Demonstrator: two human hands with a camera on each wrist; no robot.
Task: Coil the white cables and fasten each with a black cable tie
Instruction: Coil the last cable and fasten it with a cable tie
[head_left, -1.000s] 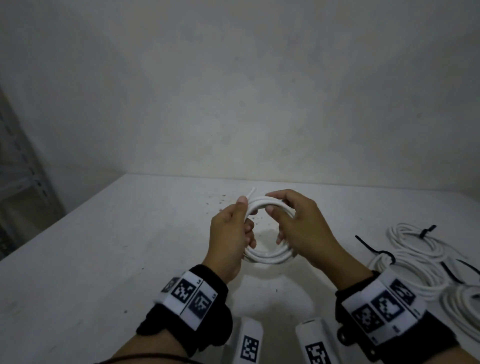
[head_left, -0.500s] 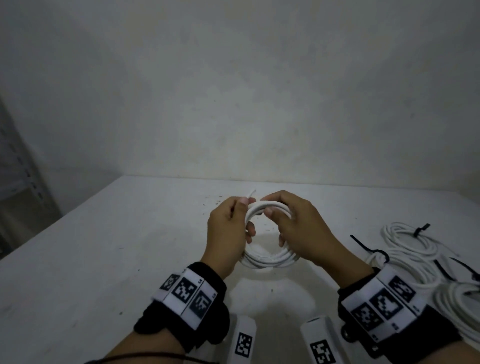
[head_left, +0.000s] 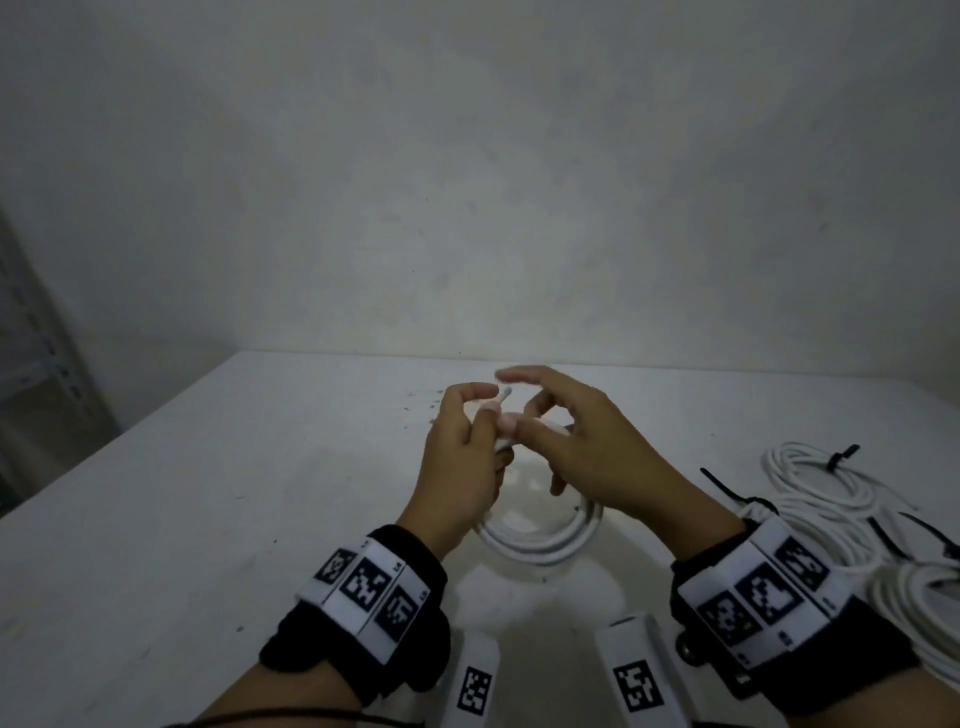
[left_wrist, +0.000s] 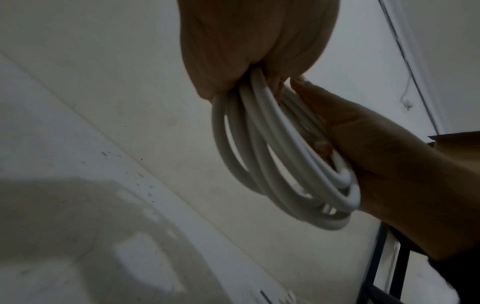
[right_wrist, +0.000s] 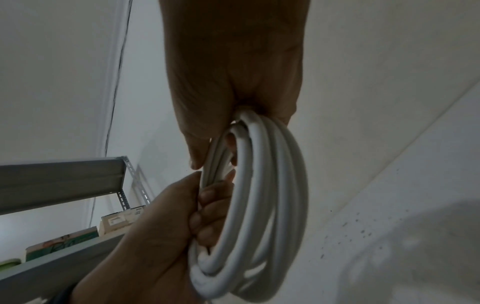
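We hold the coil (head_left: 540, 535) above the table (head_left: 208, 519); left hand (head_left: 457, 462) grips it, right hand (head_left: 587, 447) pinches it with fingers splayed; untied, its springy loops could unwind if either grip slackens.

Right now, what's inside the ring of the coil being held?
Bare table shows through the white coil, plus curled fingers of both hands. No black tie is visible on it; the hands cover its top.
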